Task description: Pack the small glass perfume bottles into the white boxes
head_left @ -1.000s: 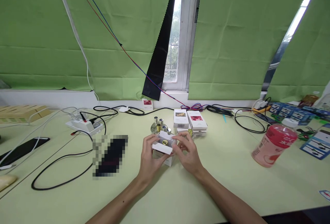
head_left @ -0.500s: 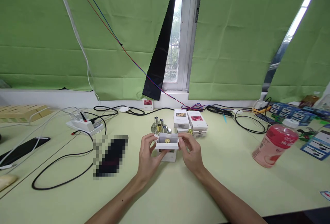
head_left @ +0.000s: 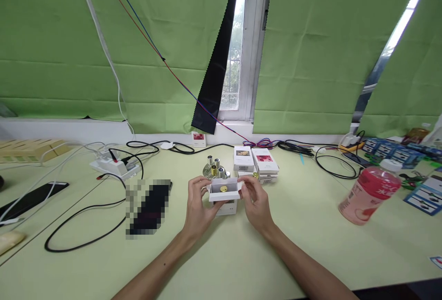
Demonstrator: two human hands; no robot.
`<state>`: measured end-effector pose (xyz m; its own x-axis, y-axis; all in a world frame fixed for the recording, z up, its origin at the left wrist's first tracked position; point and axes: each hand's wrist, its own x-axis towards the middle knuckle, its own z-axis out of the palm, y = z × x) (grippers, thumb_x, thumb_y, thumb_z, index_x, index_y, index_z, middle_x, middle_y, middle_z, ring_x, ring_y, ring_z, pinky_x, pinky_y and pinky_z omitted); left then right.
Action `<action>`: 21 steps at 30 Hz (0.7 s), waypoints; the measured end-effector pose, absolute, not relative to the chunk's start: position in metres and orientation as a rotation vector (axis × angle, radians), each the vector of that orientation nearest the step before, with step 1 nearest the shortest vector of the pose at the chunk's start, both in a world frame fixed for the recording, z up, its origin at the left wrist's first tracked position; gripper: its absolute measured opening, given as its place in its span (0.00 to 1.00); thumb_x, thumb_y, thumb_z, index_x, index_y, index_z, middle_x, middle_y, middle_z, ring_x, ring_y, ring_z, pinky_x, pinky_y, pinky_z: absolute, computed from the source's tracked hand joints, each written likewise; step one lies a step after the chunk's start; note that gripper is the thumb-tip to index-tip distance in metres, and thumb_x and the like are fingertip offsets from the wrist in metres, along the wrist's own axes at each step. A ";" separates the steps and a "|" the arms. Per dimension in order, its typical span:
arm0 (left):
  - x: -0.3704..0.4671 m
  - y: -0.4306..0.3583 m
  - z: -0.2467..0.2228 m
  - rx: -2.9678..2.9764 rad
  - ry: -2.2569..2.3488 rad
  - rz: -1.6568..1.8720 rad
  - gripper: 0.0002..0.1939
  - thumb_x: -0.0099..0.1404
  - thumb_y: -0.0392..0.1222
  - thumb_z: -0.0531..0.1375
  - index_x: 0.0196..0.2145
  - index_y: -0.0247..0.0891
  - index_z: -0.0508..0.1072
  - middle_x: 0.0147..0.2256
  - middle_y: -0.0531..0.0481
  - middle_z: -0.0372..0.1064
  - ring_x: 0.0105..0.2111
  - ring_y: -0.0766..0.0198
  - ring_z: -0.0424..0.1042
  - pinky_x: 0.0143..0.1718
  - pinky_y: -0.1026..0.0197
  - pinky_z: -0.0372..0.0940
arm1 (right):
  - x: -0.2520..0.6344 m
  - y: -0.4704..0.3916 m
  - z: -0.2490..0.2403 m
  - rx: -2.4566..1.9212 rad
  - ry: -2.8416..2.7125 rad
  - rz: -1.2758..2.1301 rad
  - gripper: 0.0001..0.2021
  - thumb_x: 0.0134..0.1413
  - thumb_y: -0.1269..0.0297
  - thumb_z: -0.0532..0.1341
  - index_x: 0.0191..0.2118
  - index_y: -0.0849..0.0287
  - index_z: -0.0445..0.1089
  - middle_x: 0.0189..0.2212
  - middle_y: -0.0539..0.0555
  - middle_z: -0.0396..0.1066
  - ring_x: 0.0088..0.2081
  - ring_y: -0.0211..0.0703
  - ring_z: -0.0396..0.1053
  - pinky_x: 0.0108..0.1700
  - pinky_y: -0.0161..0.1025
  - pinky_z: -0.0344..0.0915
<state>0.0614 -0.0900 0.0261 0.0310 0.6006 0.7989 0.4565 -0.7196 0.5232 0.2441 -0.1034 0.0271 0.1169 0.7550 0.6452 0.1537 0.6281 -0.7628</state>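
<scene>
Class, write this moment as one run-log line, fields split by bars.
left hand: gripping open white box | right hand: at box's right flap | gold-coloured cap: inside box | pink-labelled bottle: right side, tilted in view

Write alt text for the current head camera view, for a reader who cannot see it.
The left hand and right hand hold an open white box with a round gold top inside, at a pale green table. Behind are silver and gold caps and stacked white boxes; a pink bottle is at right, a power strip at left, green curtains beyond.
</scene>
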 end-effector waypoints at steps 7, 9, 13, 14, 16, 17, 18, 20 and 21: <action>0.061 -0.092 0.032 2.188 1.189 1.637 0.28 0.61 0.46 0.68 0.56 0.46 0.62 0.51 0.43 0.58 0.53 0.53 0.67 0.48 0.49 0.73 | 0.245 -0.103 0.027 -0.876 -1.491 0.478 0.13 0.68 0.63 0.52 0.53 0.56 0.68 0.46 0.58 0.73 0.41 0.45 0.72 0.41 0.41 0.71; 0.061 -0.093 0.034 2.197 1.210 1.601 0.29 0.62 0.47 0.67 0.57 0.47 0.62 0.51 0.43 0.59 0.52 0.52 0.68 0.47 0.49 0.73 | 0.245 -0.104 0.028 -0.885 -1.517 0.458 0.14 0.68 0.64 0.53 0.54 0.55 0.68 0.48 0.59 0.72 0.46 0.47 0.71 0.42 0.41 0.71; 0.061 -0.095 0.037 2.273 1.234 1.542 0.26 0.63 0.46 0.66 0.56 0.47 0.64 0.50 0.44 0.61 0.51 0.52 0.69 0.47 0.51 0.71 | 0.245 -0.106 0.032 -0.888 -1.572 0.432 0.14 0.67 0.65 0.53 0.53 0.54 0.69 0.49 0.58 0.71 0.49 0.47 0.70 0.43 0.40 0.70; 0.060 -0.095 0.037 2.290 1.228 1.543 0.25 0.63 0.46 0.66 0.56 0.47 0.64 0.50 0.44 0.61 0.51 0.52 0.69 0.48 0.51 0.71 | 0.245 -0.106 0.033 -0.886 -1.576 0.428 0.13 0.67 0.65 0.53 0.53 0.54 0.69 0.48 0.58 0.71 0.49 0.47 0.70 0.42 0.39 0.69; 0.060 -0.094 0.037 2.314 1.211 1.562 0.23 0.63 0.45 0.66 0.54 0.46 0.65 0.49 0.44 0.61 0.51 0.53 0.69 0.48 0.51 0.70 | 0.246 -0.107 0.034 -0.879 -1.574 0.420 0.13 0.67 0.66 0.53 0.51 0.54 0.70 0.47 0.57 0.71 0.47 0.46 0.70 0.41 0.39 0.69; 0.060 -0.093 0.037 2.323 1.200 1.574 0.22 0.64 0.45 0.66 0.53 0.45 0.65 0.49 0.44 0.62 0.51 0.53 0.70 0.48 0.51 0.70 | 0.246 -0.107 0.034 -0.875 -1.573 0.416 0.12 0.67 0.66 0.53 0.51 0.54 0.70 0.47 0.57 0.71 0.47 0.46 0.70 0.41 0.39 0.69; 0.060 -0.093 0.036 2.332 1.189 1.584 0.21 0.64 0.44 0.65 0.52 0.45 0.65 0.49 0.44 0.62 0.50 0.53 0.70 0.47 0.52 0.70 | 0.246 -0.107 0.033 -0.870 -1.573 0.411 0.12 0.67 0.66 0.53 0.50 0.54 0.70 0.46 0.57 0.70 0.47 0.46 0.70 0.41 0.39 0.69; 0.059 -0.091 0.034 2.349 1.163 1.595 0.19 0.64 0.43 0.65 0.50 0.44 0.65 0.48 0.45 0.63 0.50 0.54 0.70 0.47 0.53 0.70 | 0.246 -0.106 0.033 -0.860 -1.570 0.405 0.11 0.66 0.66 0.53 0.49 0.55 0.70 0.45 0.57 0.70 0.47 0.46 0.70 0.41 0.38 0.68; 0.059 -0.091 0.034 2.355 1.153 1.597 0.18 0.64 0.42 0.65 0.50 0.44 0.65 0.48 0.45 0.63 0.50 0.54 0.70 0.46 0.54 0.70 | 0.246 -0.106 0.032 -0.857 -1.567 0.405 0.11 0.66 0.66 0.53 0.48 0.55 0.70 0.45 0.57 0.70 0.47 0.46 0.70 0.41 0.39 0.68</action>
